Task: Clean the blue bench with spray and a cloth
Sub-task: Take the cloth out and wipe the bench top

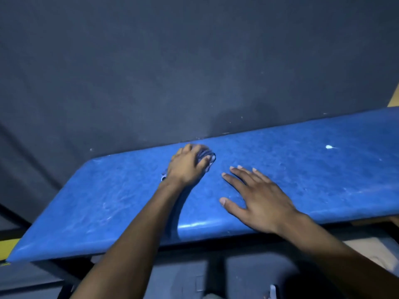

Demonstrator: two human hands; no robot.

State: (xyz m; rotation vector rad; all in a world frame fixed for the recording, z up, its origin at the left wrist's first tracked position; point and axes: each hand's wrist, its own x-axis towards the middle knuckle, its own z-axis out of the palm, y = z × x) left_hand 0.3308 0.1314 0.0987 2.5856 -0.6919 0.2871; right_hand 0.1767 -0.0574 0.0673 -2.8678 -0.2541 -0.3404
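Head view: a blue bench spans the frame against a dark wall. The left hand presses a bunched cloth near its far edge, fingers closed over it. The right hand lies flat just beside, fingers spread, holding nothing.

Blue bench bears cloth, both hands.

The left hand presses a bunched cloth onto the blue bench; at its four o'clock the right hand lies flat, fingers spread.
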